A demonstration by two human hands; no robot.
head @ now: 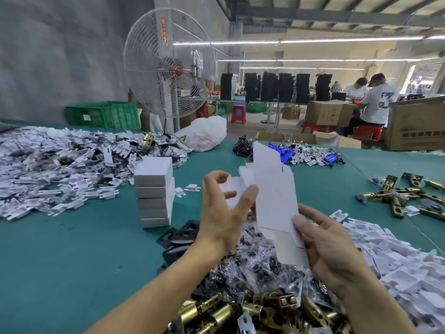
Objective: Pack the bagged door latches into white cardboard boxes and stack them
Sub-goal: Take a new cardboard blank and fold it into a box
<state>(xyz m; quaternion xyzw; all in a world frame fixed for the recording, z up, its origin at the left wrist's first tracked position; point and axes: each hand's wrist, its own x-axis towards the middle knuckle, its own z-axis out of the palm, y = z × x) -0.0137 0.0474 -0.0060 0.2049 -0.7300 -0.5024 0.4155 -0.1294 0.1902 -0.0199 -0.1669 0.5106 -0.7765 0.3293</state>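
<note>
A stack of closed white cardboard boxes [154, 191] stands on the green table [72, 261], left of both hands. The left hand [224, 213], fingers spread and half-curled, holds nothing. Just to its right is the flat white cardboard box blank [272, 189], its long axis upright. The right hand [332, 244] pinches the blank's lower edge above the pile of bagged door latches [252, 268].

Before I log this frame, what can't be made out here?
All in the head view:
Stacked white boxes: closed, so their contents are hidden.
Left hand: motion-blurred; whether it grips the box blank is unclear.
Box blank's lower right corner: hidden behind the right hand.
Brass latches: cut off by the bottom edge.
Plastic bag print: too small to read.
</note>
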